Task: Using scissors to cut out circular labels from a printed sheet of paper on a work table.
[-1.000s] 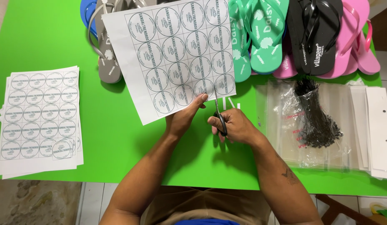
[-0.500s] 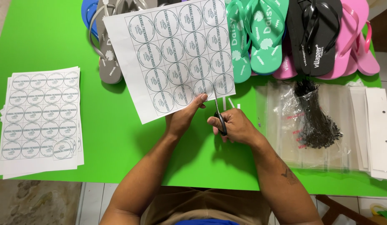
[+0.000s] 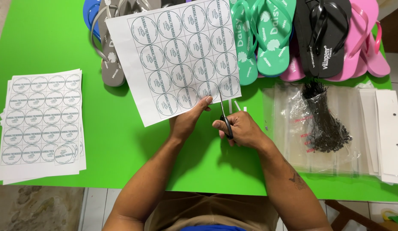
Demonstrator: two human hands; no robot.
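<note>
Label sheet (image 3: pixel 177 55) in left hand (image 3: pixel 186 122); scissors (image 3: pixel 225 117) in right hand (image 3: pixel 241 130).

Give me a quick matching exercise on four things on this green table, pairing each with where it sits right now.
Things:
1. white sheet of printed round labels
2. black-handled metal scissors
3. stack of printed label sheets
4. bundle of black plastic ties

Places:
A. on the clear plastic bags, right side
B. in the right hand
C. flat at the left edge
D. held up by the left hand

Pairs: 1-D, 2-B, 3-C, 4-A
</note>
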